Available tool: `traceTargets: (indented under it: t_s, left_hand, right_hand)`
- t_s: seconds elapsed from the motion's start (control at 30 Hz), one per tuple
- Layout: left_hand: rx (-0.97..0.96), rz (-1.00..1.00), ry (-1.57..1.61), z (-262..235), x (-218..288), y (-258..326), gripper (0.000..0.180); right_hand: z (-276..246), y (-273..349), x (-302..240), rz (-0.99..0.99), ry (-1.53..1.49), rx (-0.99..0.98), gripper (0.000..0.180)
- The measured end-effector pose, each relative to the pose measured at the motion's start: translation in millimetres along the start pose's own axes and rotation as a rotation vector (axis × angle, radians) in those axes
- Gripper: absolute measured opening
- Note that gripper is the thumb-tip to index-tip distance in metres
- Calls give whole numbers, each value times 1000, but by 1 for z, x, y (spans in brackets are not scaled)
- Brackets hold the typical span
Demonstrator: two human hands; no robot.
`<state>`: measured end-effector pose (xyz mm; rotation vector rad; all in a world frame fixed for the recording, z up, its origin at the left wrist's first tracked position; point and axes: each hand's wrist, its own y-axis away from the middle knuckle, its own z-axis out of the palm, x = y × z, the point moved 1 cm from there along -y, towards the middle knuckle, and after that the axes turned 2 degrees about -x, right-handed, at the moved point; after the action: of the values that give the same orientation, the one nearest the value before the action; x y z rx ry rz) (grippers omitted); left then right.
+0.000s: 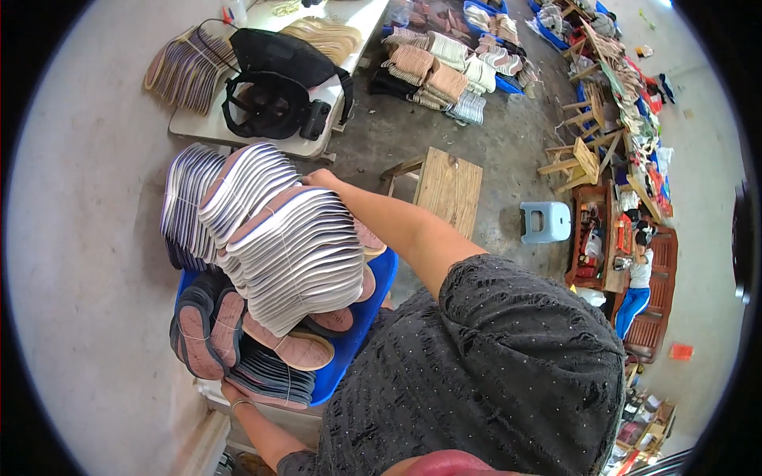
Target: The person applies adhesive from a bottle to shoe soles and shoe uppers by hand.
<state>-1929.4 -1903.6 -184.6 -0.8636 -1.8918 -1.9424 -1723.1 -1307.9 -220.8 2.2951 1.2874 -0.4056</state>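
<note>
A blue plastic crate (384,279) in front of me is piled with bundled shoe soles. White-edged insoles (298,252) are stacked high on top, tied with thin string. Darker bundles (181,202) stand behind them to the left, and dark-edged soles with pinkish faces (203,339) lie lower down. My left hand (232,393) is closed at the crate's near end, under the soles; its fingertips are hidden. At the far end, beside the tall stack, my right hand (321,179) is closed; the insoles hide what its fingers grip.
A white table (305,145) ahead carries a black cap (270,103) and more insole bundles (189,67). Beyond my right arm stand a wooden stool (448,190) and a blue-grey plastic stool (545,222). Stacked soles (436,71) lie on the floor. A person (635,285) is at a bench far right.
</note>
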Motion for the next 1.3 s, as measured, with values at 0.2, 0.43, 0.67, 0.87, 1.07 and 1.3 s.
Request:
traceTargets:
  t_s: [0.2,0.43,0.67,0.87,1.07,1.3]
  left_hand:
    - [1,60,43,-17,-12,-11,41]
    - [11,112,34,20,-6,32,42]
    - [75,117,27,29,9,43,43]
    - [56,212,39,36,0,44,45]
    - [17,238,44,51,-19,47,43]
    - [-86,407,-13,89,-47,153,43]
  right_hand:
    - [13,40,-14,472,-749,178,27]
    - [12,68,-3,567,-810,192,26]
    - [11,79,-5,616,-992,244,25]
    - [1,84,1,520,-941,277,28]
    - [10,106,30,463,-894,339,32]
    - [-29,199,78,390,-972,363,32]
